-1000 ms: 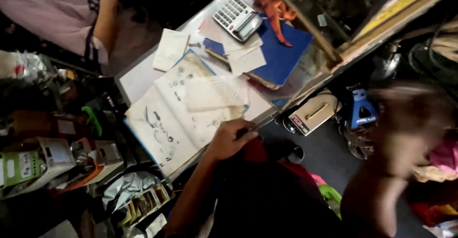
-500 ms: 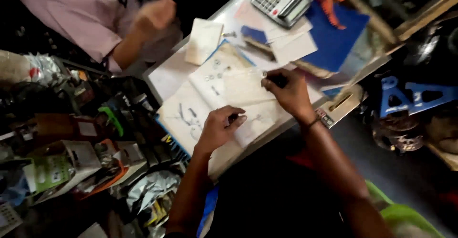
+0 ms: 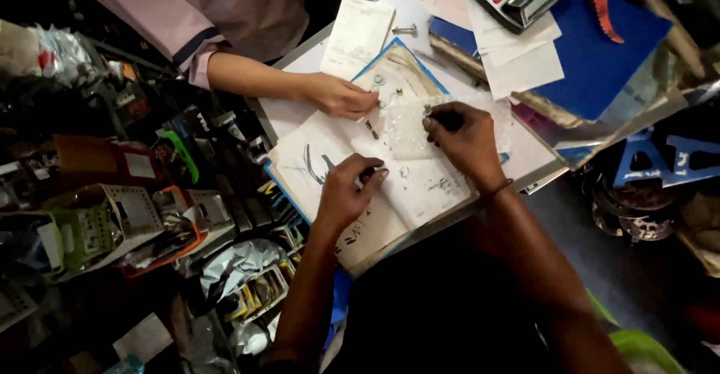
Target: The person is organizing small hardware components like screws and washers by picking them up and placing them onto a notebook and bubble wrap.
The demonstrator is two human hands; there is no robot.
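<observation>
Sorting under way: right hand pinches a small screw at a clear bag on the open notebook, left hand pinches a dark piece; loose screws remain unsorted.

Since the earlier views, the right hand comes from off the counter onto the open notebook beside the left hand, while another person's hand now reaches onto the page.
</observation>
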